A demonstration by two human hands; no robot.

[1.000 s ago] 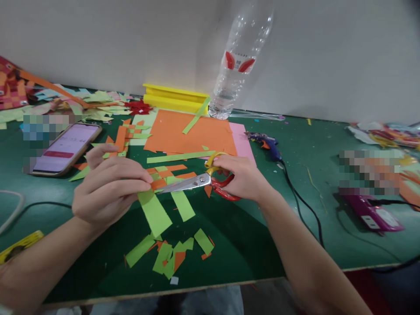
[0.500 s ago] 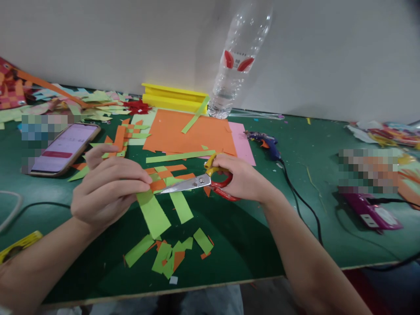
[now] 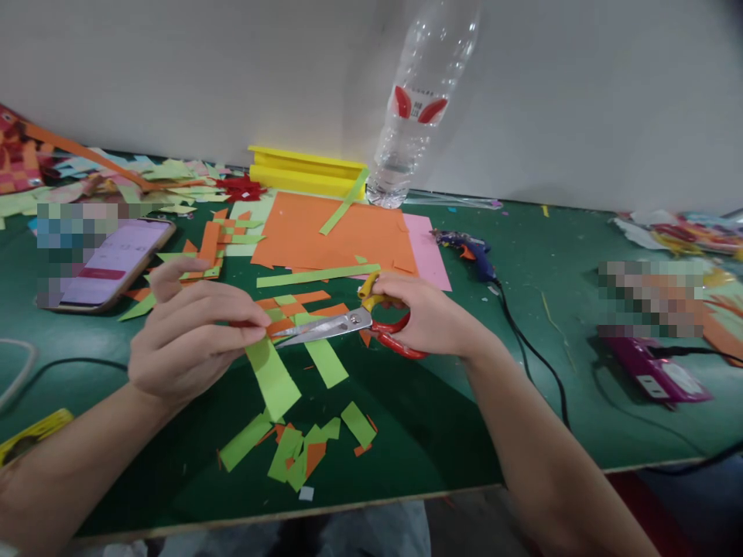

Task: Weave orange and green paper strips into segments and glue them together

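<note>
Left hand: your left hand (image 3: 191, 333) pinches the woven paper piece (image 3: 290, 309) between thumb and fingertips, with the other fingers curled in over it.
Right hand: your right hand (image 3: 429, 316) is closed through the red and yellow handles of the scissors (image 3: 342, 325).
Woven paper piece: it is made of green and orange strips and sits between your two hands, above the table (image 3: 551, 433). One wide green strip (image 3: 272, 379) hangs from it toward you.
Scissors: the blades point left and stand slightly parted. Their tips are at the edge of the piece, just beside your left fingertips.
Near edge: a heap of cut scraps (image 3: 302, 452) lies close to the table's front edge, below the piece.
Far side: the orange sheet (image 3: 330, 232) and pink sheet (image 3: 433, 255) lie flat beyond your hands. The plastic bottle (image 3: 409, 124) stands behind them by the wall.
Left side: the phone (image 3: 107, 263) lies beyond your left hand, well apart from the blades.
Right side: the glue gun (image 3: 471, 251) and its black cable (image 3: 534, 356) run just past your right wrist.
Open room: bare green table shows between your forearms and right of the scraps.
</note>
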